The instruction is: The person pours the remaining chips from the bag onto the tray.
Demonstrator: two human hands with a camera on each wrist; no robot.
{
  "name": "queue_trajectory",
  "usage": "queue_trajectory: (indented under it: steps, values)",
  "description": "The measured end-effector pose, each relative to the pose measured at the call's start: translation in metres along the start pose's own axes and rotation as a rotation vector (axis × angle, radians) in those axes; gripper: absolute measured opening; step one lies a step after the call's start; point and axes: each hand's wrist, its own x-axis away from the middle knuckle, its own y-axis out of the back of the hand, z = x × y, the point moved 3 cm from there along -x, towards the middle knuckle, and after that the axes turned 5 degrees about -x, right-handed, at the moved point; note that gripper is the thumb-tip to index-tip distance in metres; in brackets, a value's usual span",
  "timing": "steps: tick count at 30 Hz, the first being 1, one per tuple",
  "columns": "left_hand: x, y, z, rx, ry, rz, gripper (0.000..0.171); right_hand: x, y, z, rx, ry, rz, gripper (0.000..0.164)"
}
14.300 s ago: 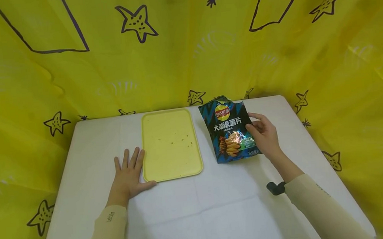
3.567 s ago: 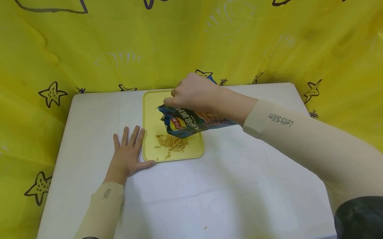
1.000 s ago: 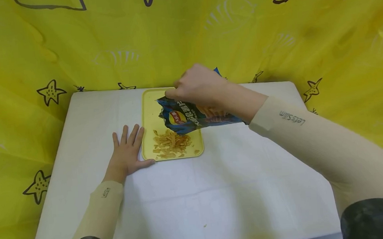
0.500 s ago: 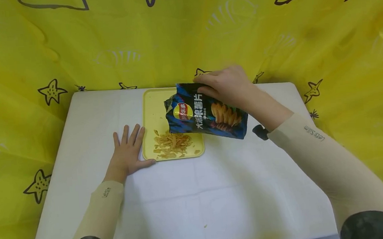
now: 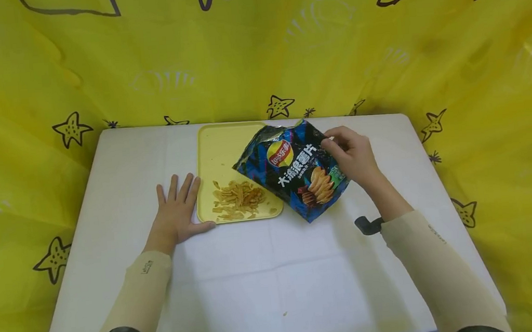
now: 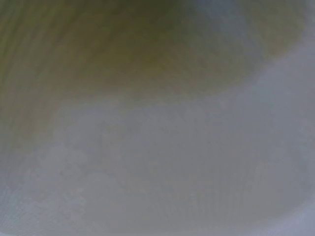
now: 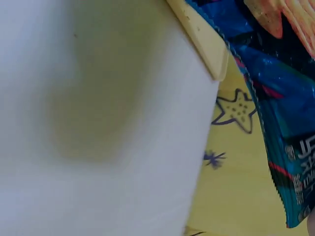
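My right hand (image 5: 354, 154) pinches the right edge of a blue and black chip bag (image 5: 301, 168) between thumb and fingers. The bag is tilted, its torn top toward the upper left, and it overlaps the right side of a yellow tray (image 5: 213, 149). A heap of broken potato chips (image 5: 238, 198) lies in the near half of the tray. My left hand (image 5: 176, 215) lies flat with fingers spread, its fingertips and thumb right at the tray's left edge and near corner. In the right wrist view the bag's crimped edge (image 7: 261, 113) fills the right side. The left wrist view is blurred.
A white-covered table (image 5: 274, 269) stands against a yellow curtain (image 5: 220, 60) with starfish drawings. One small crumb (image 5: 285, 314) lies near the table's front. A dark wrist-camera piece (image 5: 368, 225) sticks out beside my right wrist.
A chip heap has come onto the tray from the tipped bag. Over the last second my right hand has swung back right and turned the bag's mouth upward. My left hand stayed still.
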Motion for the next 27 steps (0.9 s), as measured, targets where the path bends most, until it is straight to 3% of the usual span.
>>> queue_trajectory:
  steps: [5, 12, 16, 21, 27]
  values:
    - [0.000, -0.003, 0.004, 0.008, 0.000, -0.013, 0.126, 0.030, 0.004, -0.036, -0.288, -0.174, -0.200, 0.011]
    - [-0.001, -0.003, 0.011, 0.013, 0.005, -0.022, 0.126, 0.059, 0.003, -0.070, -0.450, -0.476, -0.392, 0.011]
    - [-0.002, -0.003, 0.014, 0.016, 0.004, -0.017, 0.126, 0.070, -0.003, -0.097, -0.440, -0.601, -0.439, 0.009]
    - [-0.003, -0.006, 0.015, 0.027, 0.001, -0.004, 0.126, 0.078, -0.014, -0.125, -0.355, -0.684, -0.449, 0.015]
    - [-0.002, -0.011, 0.011, 0.040, -0.008, 0.002, 0.126, 0.086, -0.028, -0.130, -0.204, -0.818, -0.416, 0.046]
